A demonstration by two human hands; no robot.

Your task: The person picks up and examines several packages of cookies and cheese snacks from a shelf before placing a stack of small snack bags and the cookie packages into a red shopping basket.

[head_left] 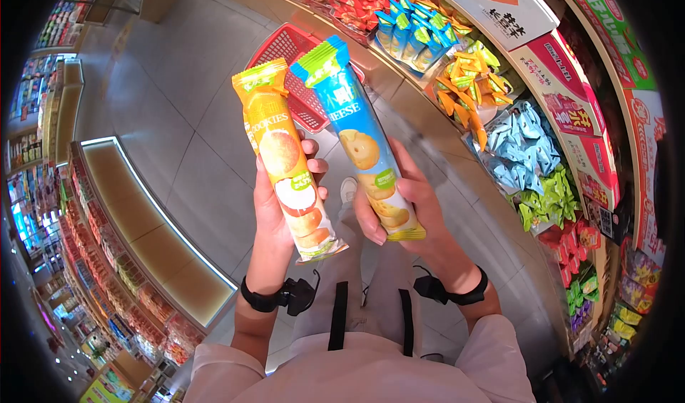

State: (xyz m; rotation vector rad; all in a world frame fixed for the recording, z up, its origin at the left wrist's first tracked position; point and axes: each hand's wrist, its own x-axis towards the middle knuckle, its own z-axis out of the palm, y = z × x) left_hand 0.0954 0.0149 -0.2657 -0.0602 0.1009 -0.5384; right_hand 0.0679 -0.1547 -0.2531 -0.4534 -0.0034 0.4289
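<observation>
In the head view my left hand grips an orange cookie packet with round cookies and a halved coconut printed on it. Beside it, my right hand is closed around a blue packet marked "CHEESE", with a green top end and yellow bottom seal. Both packets are held upright at chest height, fronts facing me, slightly apart. The fingers of my left hand wrap round behind the orange packet, tips showing at its right edge. My right thumb lies across the blue packet's lower front.
A red plastic basket is on the tiled floor behind the packets. To the right runs a shelf with similar blue packets, orange packets and light-blue wrapped snacks. A lit shelf unit curves along the left.
</observation>
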